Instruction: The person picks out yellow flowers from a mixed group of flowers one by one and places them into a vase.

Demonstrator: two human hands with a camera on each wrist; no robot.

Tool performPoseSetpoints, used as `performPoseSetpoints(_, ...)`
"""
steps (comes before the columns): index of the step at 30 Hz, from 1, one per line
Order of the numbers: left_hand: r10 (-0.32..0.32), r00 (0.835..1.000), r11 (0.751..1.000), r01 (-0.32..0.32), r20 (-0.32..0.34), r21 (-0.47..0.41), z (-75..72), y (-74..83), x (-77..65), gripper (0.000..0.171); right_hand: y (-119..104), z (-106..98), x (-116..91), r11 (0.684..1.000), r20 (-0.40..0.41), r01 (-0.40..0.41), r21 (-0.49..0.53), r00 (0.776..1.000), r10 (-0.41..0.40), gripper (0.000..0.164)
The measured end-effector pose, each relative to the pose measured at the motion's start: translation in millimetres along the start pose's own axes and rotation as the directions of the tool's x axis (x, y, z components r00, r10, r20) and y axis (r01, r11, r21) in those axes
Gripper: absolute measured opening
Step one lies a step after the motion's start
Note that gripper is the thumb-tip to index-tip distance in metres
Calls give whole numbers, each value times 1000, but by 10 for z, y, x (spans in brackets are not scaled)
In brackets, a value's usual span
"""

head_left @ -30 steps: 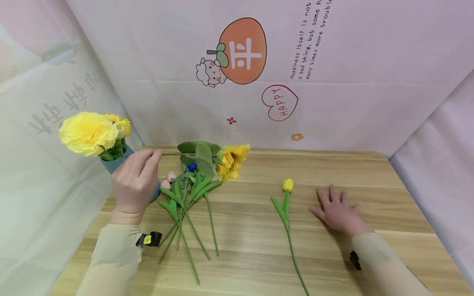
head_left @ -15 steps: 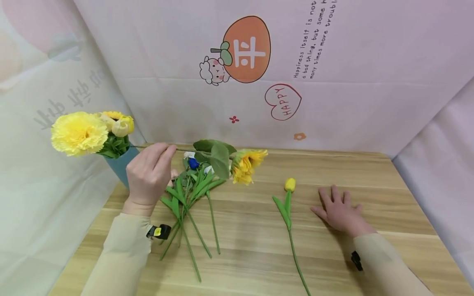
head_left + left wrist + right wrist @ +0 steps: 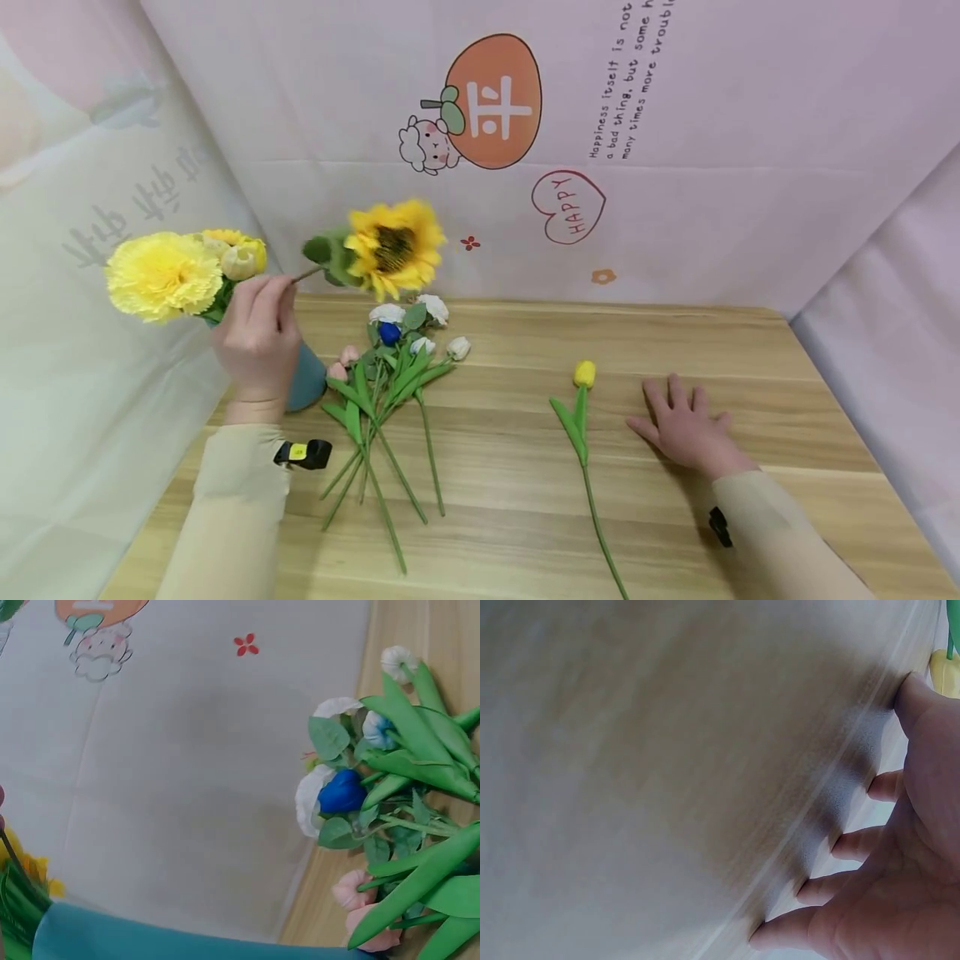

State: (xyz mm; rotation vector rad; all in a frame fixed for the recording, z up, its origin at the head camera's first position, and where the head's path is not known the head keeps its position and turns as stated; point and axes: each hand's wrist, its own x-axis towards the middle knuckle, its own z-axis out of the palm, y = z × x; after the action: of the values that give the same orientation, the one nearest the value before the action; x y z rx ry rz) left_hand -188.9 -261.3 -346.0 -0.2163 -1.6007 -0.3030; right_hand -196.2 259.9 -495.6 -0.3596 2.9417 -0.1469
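Observation:
My left hand (image 3: pixel 258 346) pinches the thin stem of an artificial sunflower (image 3: pixel 396 248), whose yellow bloom tilts up to the right against the backdrop. That hand is in front of the teal vase (image 3: pixel 306 382) and hides its mouth in the head view. In the left wrist view, a dark stem (image 3: pixel 16 859) runs from a fingertip down to the mouth of the vase (image 3: pixel 150 934). A large yellow carnation-like flower (image 3: pixel 165 277) and smaller yellow blooms (image 3: pixel 240 254) stand in the vase. My right hand (image 3: pixel 686 425) rests on the table with fingers spread, holding nothing.
A pile of artificial flowers lies right of the vase: white blooms (image 3: pixel 387 313), a blue one (image 3: pixel 388 334), pink ones (image 3: pixel 337 371) and crossed green stems. A single yellow tulip (image 3: pixel 585 374) lies left of my right hand. Fabric backdrop (image 3: pixel 675 233) encloses the wooden table (image 3: pixel 510 500).
The sunflower has swung from lying sideways over the pile to pointing up, its face now showing. My left hand went right, then back left to the vase. The right hand stayed put.

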Motion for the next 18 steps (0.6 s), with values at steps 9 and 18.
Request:
performPoseSetpoints(9, -223, 973, 975, 223, -55, -12, -79, -109, 98, 10, -24, -21, 2, 1000, 5, 3, -7, 1000, -3, 78)
performPoseSetpoints(18, -247, 968, 969, 248, -29, 1, -115, -133, 80, 14, -17, -13, -8, 1000, 4, -1, 0, 1000, 1, 77)
